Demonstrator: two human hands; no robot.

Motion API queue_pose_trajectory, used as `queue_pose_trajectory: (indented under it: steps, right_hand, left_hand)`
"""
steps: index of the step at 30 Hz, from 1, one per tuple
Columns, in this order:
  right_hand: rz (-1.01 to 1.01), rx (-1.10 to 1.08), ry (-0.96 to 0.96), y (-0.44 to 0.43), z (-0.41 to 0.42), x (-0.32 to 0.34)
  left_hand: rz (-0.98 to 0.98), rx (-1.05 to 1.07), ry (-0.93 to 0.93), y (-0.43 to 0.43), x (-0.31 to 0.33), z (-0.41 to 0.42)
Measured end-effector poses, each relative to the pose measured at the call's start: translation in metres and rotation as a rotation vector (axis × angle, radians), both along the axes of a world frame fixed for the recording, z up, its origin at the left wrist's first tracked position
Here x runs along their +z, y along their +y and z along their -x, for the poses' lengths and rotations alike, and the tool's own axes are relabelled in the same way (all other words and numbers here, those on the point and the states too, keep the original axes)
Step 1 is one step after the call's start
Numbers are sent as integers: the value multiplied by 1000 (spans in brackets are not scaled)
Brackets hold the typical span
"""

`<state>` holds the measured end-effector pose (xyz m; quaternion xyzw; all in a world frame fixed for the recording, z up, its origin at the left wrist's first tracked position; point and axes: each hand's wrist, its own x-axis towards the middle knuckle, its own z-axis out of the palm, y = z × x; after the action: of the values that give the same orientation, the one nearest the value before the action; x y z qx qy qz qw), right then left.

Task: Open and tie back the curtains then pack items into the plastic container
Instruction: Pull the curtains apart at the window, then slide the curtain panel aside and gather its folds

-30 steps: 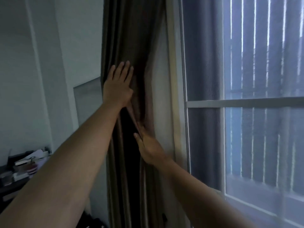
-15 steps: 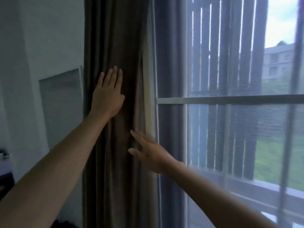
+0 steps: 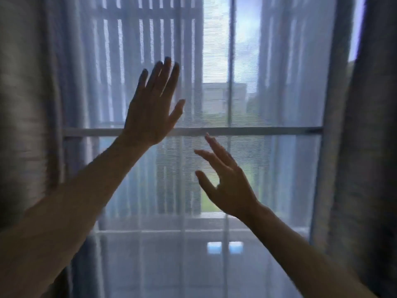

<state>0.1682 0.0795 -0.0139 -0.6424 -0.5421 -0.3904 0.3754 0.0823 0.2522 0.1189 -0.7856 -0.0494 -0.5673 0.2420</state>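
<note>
A sheer white curtain (image 3: 133,244) hangs across the whole window. The heavy brown curtain (image 3: 28,117) is bunched at the left edge, and a second heavy curtain panel (image 3: 371,147) hangs at the right. My left hand (image 3: 152,106) is raised in front of the sheer, fingers straight and spread, holding nothing. My right hand (image 3: 225,181) is lower and to the right, fingers relaxed and apart, also empty. Whether either hand touches the sheer cannot be told. No plastic container is in view.
Behind the sheer, the window frame's horizontal bar (image 3: 268,131) crosses at mid height and a vertical bar (image 3: 231,61) rises right of centre. Slatted shutters (image 3: 133,44) show at upper left. Buildings and greenery lie outside.
The view has swung right, from the left heavy curtain to the window's middle. Both hands have left the brown curtain and now hover in front of the sheer.
</note>
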Motion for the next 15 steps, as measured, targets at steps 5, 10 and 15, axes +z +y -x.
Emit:
queue_pose_trajectory:
  steps: [5, 10, 15]
  right_hand:
    - [37, -282, 35, -110, -31, -3]
    - [89, -516, 50, -207, -58, -3]
    - [205, -774, -24, -261, -80, -4]
  left_hand:
    - [-60, -184, 48, -95, -10, -70]
    - [-99, -390, 102, -187, -25, -125]
    - [-87, -624, 132, -266, -29, -169]
